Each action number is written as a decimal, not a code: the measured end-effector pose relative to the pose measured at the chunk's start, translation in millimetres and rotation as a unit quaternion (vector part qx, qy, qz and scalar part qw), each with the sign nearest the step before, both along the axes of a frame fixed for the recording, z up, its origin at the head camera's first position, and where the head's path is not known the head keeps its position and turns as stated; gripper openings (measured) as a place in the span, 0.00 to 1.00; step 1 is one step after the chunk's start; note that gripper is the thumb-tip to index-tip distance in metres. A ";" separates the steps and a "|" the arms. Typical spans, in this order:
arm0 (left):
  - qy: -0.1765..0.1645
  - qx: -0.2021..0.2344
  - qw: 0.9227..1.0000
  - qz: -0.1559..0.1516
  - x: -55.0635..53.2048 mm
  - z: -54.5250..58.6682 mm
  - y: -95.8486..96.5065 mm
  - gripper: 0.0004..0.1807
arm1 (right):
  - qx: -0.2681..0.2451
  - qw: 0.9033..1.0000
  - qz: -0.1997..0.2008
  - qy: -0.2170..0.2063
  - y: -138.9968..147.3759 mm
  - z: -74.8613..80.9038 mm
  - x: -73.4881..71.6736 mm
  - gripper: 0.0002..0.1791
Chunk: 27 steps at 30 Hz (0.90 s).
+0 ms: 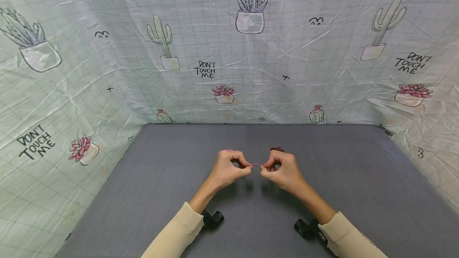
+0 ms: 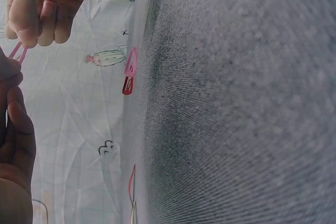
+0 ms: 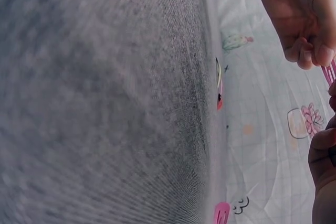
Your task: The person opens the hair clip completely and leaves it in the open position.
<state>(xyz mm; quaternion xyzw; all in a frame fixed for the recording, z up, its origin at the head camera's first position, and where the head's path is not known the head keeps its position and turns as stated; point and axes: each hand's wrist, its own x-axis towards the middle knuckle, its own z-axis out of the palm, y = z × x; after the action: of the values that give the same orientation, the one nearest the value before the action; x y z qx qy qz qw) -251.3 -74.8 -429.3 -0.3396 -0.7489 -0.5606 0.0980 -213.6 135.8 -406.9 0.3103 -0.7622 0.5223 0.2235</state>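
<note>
1. So the desk [image 1: 161,178] is plain dark gray, and up close it has a fine, cloth-like grain. Soft shadows fall on it below the hands.
2. A pale, crinkly sheet [image 1: 193,3] hangs behind it and down both sides. It's got grid lines, potted cactus drawings and "DON'T TOUCH ME" lettering lol.
3. The pink hair clip is up in the air over the middle of the desk, stretched between both hands [image 1: 256,165].
4. Left hand [image 1: 228,169]: grip is pinching one end of that clip, thumb against finger.
5. Right hand [image 1: 285,171]: same deal, its grip pinches the other end.
6. Just past the left hand there's another pink clip [image 1: 228,149] on the desk. Past the right hand sits a dark reddish bundle [image 1: 277,149], mostly hidden, can't tell exactly what.
7. Cream sleeves [image 1: 175,230], black gadget [image 1: 212,219] at each wrist.
</note>
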 end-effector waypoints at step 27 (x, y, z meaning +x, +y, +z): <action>-0.013 -0.002 1.000 0.028 -0.4 -1.8 -1.6 0.09 | 0.048 0.998 0.010 -0.049 19.3 -18.6 -19.9 0.09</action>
<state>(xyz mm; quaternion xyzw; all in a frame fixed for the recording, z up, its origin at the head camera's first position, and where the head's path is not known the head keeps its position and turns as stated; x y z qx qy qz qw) -251.7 -76.4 -431.2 -0.3115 -0.7603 -0.5607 0.1026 -233.4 155.1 -425.4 0.3020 -0.7936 0.5016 0.1652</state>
